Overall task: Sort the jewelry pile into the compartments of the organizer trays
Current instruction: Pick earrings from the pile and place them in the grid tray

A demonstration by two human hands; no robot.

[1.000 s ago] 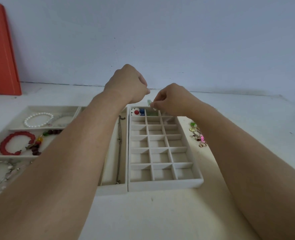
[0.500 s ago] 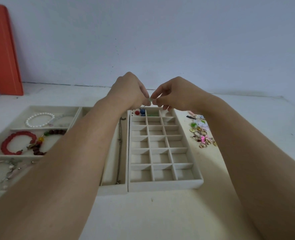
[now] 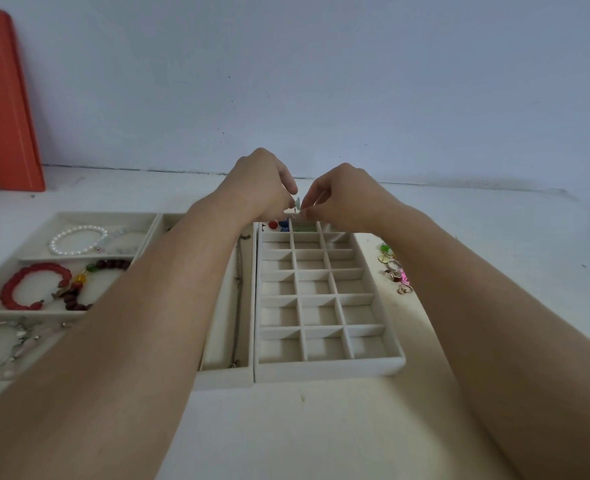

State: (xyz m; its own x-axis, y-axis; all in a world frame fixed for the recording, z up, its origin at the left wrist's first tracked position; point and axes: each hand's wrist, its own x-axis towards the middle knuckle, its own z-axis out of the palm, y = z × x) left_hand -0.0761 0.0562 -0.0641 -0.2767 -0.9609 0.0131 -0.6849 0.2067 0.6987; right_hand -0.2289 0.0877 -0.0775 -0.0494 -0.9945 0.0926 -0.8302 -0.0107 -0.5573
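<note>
White table [image 3: 286, 427]; grid tray [image 3: 324, 367] mostly empty.

an orange panel [image 3: 2, 102] stood upright at the far left, leaning against the pale blue wall [image 3: 321, 81] (marked with a few dark specks), its foot on the white surface [image 3: 321, 438].

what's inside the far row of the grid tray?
In the grid tray, the far-left cell holds red and blue beads; something green shows in the middle cell. The right hand covers most of the far-right cell, so its contents can't be seen.
</note>
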